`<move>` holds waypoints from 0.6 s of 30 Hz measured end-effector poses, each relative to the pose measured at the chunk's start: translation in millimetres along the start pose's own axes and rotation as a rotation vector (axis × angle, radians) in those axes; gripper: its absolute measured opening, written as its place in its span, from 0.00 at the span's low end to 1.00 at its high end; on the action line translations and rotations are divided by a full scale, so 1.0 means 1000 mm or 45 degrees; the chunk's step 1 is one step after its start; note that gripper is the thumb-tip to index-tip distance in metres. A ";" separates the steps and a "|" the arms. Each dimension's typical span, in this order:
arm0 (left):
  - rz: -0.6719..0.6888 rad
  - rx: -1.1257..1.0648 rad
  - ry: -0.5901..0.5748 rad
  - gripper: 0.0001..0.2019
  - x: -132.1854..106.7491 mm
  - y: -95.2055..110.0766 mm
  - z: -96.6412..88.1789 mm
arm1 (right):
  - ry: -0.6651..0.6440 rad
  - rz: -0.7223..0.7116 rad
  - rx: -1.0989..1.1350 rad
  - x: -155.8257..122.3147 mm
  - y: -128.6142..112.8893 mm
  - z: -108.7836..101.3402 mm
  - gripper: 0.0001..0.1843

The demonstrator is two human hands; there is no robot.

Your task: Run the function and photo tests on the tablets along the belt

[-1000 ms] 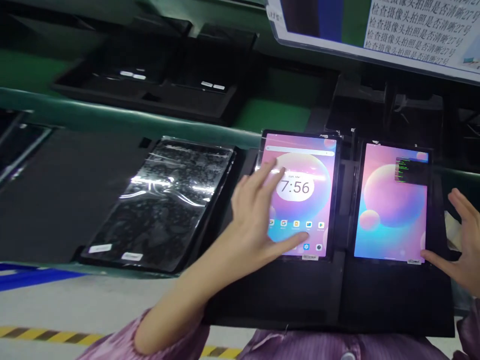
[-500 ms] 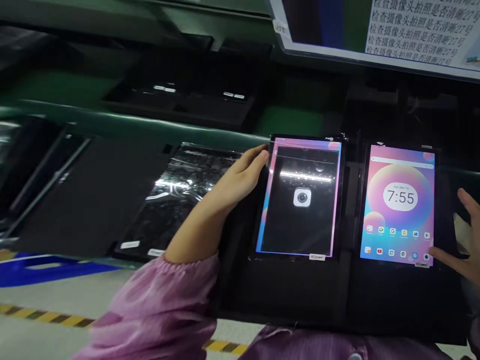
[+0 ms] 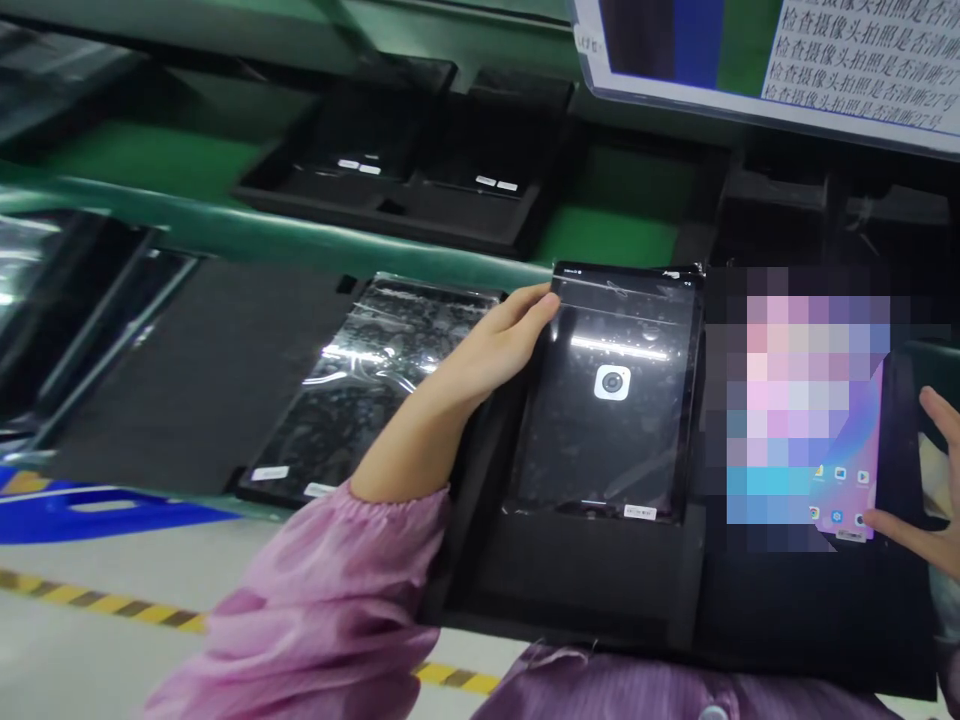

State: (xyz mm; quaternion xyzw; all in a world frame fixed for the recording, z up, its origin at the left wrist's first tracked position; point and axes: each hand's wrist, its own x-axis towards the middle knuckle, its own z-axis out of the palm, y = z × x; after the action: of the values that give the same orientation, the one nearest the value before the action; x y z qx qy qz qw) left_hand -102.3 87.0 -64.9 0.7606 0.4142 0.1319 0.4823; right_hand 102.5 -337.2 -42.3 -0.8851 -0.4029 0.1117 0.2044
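A tablet (image 3: 600,440) with a dark screen and a white camera icon lies in a black tray (image 3: 570,580) in front of me. My left hand (image 3: 510,335) is closed on its upper left edge, the thumb near the front and the other fingers partly hidden. To the right lies a second tablet (image 3: 866,420), lit in pink and blue with app icons along the bottom; most of its screen is blurred out. My right hand (image 3: 937,540) enters at the right edge, fingers apart, one fingertip at the lower right corner of that screen.
Left of the tray lies a film-covered tablet (image 3: 352,400) beside a dark board (image 3: 202,380). Behind, another black tray (image 3: 360,205) holds two tablets on a green surface (image 3: 615,215). A sign with Chinese text (image 3: 862,70) hangs at the upper right.
On the left tablet, the camera start screen has grown to fill the display, covering the pink and blue home screen. The view has shifted slightly; both hands keep their places at the tablets.
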 end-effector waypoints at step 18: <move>0.109 0.003 0.059 0.26 0.005 -0.019 0.007 | 0.047 0.300 0.065 0.008 -0.019 -0.006 0.57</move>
State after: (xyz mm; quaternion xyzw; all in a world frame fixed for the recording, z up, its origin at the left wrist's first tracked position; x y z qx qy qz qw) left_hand -104.5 90.3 -84.8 0.7749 0.3925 0.1695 0.4655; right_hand 97.4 -321.0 -28.2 -0.9228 -0.2891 0.1291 0.2197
